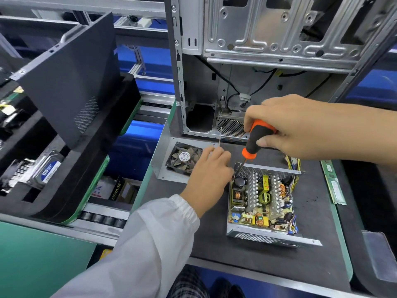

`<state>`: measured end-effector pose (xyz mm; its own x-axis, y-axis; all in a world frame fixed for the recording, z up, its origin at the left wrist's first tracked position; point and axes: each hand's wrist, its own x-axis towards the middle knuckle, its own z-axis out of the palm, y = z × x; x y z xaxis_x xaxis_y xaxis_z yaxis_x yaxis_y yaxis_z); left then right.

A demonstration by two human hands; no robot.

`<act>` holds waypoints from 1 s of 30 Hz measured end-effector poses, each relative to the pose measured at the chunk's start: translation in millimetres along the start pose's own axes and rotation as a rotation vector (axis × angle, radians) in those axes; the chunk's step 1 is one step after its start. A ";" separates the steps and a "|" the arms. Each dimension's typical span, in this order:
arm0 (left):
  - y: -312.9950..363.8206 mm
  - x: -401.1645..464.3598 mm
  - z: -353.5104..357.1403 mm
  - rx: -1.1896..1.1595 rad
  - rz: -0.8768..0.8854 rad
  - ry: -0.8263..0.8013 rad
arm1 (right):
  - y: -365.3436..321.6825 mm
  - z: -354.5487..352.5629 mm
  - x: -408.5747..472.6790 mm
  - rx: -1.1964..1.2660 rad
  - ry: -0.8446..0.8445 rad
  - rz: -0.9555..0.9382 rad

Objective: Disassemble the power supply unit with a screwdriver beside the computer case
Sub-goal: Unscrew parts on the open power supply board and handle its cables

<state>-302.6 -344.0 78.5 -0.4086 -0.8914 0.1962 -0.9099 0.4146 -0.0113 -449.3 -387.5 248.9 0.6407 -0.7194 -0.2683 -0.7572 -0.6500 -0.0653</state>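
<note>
1 computer case (268, 39), bare metal with its side open, stands upright at the far edge of my desk (311, 244), which is covered by a dark mat. 1 black side panel (68, 82) leans tilted on the foam tray to my left. 1 power supply unit (261, 203) sits on the mat directly in front of the case, lid off, circuit board exposed; I count 2 rows of finned heatsinks and at least 3 copper-wound coils inside, with 1 bundle of yellow and black wires trailing from its far right corner. 1 removed cover plate (163, 155) lies just left of the unit, carrying 1 dusty fan (184, 158). 1 hard drive (46, 168) with a blue label rests in the left tray. 1 green memory stick (334, 183) lies on the mat to the right of the unit.

My right hand (300, 123) is closed around the black and orange handle of 1 screwdriver (254, 140), held steeply, its shaft angled down to the unit's far left corner. My left hand (209, 173), in a white sleeve, rests against that same corner, fingers curled at the rim beside the tip; whether they pinch anything, I cannot tell.
</note>
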 end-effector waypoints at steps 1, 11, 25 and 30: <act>6.8 -2.6 -1.8 -0.007 -0.022 -0.021 | 3.5 -1.3 -1.8 0.004 0.031 -0.010; 32.1 -1.3 32.9 -0.352 -0.378 -0.243 | 31.4 2.2 -17.3 0.021 0.094 -0.009; 32.4 -4.1 12.2 -0.807 -0.528 0.141 | 36.1 -24.5 -35.8 0.122 0.175 -0.026; 32.1 0.5 13.0 -1.009 -0.609 0.202 | 37.6 -29.8 -37.0 0.212 0.175 -0.025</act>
<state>-332.9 -333.5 65.4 0.1710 -0.9838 0.0539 -0.4469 -0.0287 0.8941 -497.7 -392.6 285.1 0.6581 -0.7469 -0.0951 -0.7386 -0.6158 -0.2743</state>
